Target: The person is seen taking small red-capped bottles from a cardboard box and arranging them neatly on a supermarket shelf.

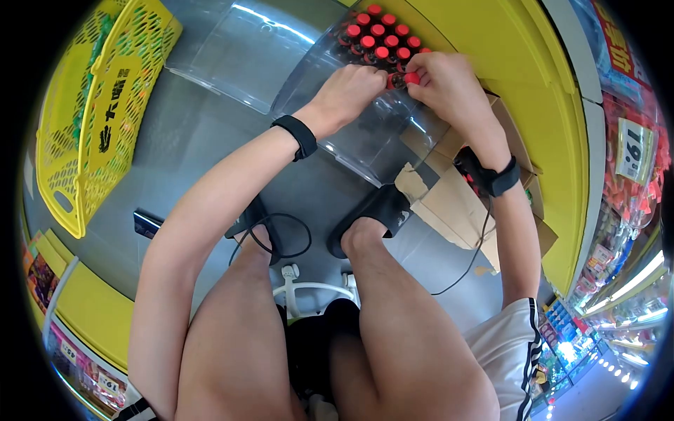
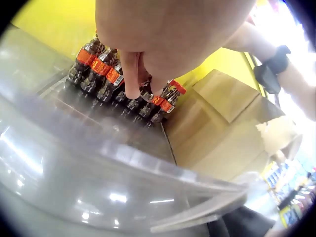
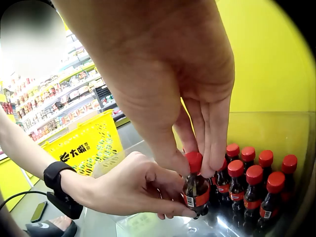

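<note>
A: Far left, a yellow perforated plastic basket with black lettering (image 1: 95, 161), its contents only green patches from here!

B: Moving right, a dark, flat phone (image 1: 146, 224) on the grey floor, one end running up to the forearm.

A: Now the left hand (image 1: 344, 98), thumb and fingers in a narrow hold on a small dark bottle with a red cap and red label (image 3: 197, 195); some fingertips are hidden behind it.

B: That bottle's between both hands, just beside a tight cluster of matching red-capped bottles (image 1: 378, 30), several blocked from view. The clear, curved plastic container (image 1: 351, 158) has edges lost in glare.

A: Right hand (image 1: 449, 88) next, pinching the cap from above! The left wrist view hides that grip.

B: Below, a torn brown cardboard box (image 1: 449, 210), partly behind the forearm; far right, a white rectangular price tag (image 1: 635, 151), turned sideways over blurry packets
</note>
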Demonstrator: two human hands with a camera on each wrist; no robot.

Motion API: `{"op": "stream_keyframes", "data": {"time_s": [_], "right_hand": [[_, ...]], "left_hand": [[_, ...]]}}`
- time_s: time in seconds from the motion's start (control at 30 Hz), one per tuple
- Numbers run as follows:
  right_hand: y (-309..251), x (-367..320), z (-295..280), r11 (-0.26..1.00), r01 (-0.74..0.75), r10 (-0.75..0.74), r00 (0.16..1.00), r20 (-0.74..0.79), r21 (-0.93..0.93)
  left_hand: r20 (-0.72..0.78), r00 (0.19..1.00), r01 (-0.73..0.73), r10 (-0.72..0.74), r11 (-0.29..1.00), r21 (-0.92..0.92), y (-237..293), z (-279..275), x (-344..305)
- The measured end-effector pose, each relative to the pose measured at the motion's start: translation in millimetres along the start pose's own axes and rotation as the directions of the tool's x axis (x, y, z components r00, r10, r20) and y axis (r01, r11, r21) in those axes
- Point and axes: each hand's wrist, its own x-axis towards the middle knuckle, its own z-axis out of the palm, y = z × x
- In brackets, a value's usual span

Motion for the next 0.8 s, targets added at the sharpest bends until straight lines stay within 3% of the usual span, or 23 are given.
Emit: {"op": "stream_keyframes", "data": {"time_s": [0.07, 0.17, 0.37, 0.6, 0.67, 0.8], "right_hand": [[2, 3, 4, 1.0, -0.009, 0.009, 1.0, 0.021, 0.006], [1, 8, 10, 0.998, -0.041, 0.042, 0.998, 0.037, -0.037], [3, 21, 18, 0.994, -0.015, 0.021, 0.999, 0.05, -0.104], [5, 29, 23, 0.989, -0.019, 0.022, 1.0, 0.015, -0.149], [5, 32, 23, 0.985, -0.104, 0.107, 0.994, 0.011, -0.14], [11, 38, 25, 0.984, -0.117, 0.122, 0.992, 0.03, -0.137]], "left_hand": [[0.067, 0.997, 0.029, -0.03, 0.999, 0.012, -4, 7, 0], [0.066, 0.994, 0.091, -0.085, 0.991, -0.097, -8, 14, 0], [0.078, 0.972, 0.231, -0.222, 0.962, -0.146, 1, 18, 3], [0.046, 0.973, 0.23, -0.225, 0.947, -0.226, 1, 14, 9], [0.026, 0.975, 0.223, -0.223, 0.95, -0.219, -1, 18, 9], [0.053, 0.966, 0.258, -0.253, 0.938, -0.231, 5, 14, 12]]}}
